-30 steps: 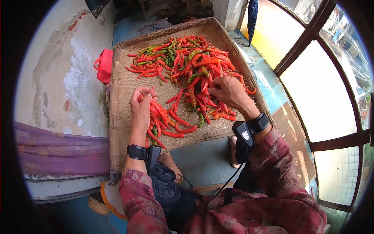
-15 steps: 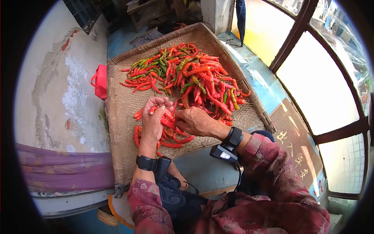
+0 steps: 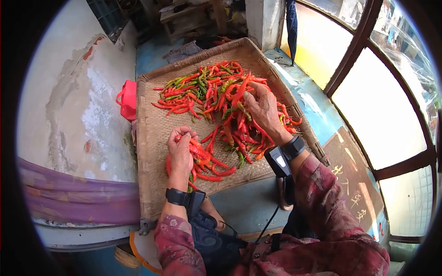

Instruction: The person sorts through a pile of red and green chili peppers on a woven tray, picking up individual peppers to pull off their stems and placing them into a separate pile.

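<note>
My left hand (image 3: 180,149) is closed around a red chili pepper (image 3: 178,138) whose end pokes out between thumb and fingers. Just beside and under it lies a smaller heap of red chili peppers (image 3: 208,166). Farther up, my right hand (image 3: 266,108) reaches over the big pile of red and green chili peppers (image 3: 191,87). Its thumb and fingers close on a long red chili pepper (image 3: 241,91) standing up from the pile; part of the grip is hidden behind the hand. Both piles rest in a large square woven tray (image 3: 151,138).
A pink-red bag (image 3: 128,101) sits left of the tray by the peeling wall (image 3: 69,115). Windows (image 3: 373,110) line the right side, with a dark folded umbrella (image 3: 292,27) beside them. A brown mat (image 3: 352,177) lies on the floor at right.
My right hand has moved from beside my left hand up and right to the big pile. My left hand stays near the smaller heap. The whole view has shifted slightly.
</note>
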Demonstrator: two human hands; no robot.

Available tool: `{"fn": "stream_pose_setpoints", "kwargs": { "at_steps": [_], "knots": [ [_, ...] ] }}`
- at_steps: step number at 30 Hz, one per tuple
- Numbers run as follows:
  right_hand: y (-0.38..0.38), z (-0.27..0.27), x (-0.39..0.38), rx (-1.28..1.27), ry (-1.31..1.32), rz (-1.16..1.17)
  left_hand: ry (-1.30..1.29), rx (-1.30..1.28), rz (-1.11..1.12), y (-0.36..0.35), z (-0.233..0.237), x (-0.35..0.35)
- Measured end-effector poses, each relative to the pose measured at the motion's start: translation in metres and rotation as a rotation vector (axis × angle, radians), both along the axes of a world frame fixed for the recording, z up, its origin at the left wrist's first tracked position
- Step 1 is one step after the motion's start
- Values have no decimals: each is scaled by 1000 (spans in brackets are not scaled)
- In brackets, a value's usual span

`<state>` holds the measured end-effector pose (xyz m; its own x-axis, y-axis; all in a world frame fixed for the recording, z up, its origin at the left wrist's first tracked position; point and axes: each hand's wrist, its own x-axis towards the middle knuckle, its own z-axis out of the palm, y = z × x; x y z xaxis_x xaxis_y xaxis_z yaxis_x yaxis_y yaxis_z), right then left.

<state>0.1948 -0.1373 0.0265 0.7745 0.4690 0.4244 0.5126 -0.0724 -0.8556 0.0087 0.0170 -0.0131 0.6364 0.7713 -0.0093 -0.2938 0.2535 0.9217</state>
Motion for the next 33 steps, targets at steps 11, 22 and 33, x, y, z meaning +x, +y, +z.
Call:
{"fn": "stream_pose_setpoints", "kwargs": {
  "at_steps": [11,22,33],
  "knots": [
    [16,-34,-77,-388,-51,689,-130,3,-229,-15,7,9],
    [15,-8,-22,109,424,341,756,504,-249,18,-30,17],
    [9,-6,-32,-78,397,350,1262,1166,-317,-14,-39,30]
  ]
}}
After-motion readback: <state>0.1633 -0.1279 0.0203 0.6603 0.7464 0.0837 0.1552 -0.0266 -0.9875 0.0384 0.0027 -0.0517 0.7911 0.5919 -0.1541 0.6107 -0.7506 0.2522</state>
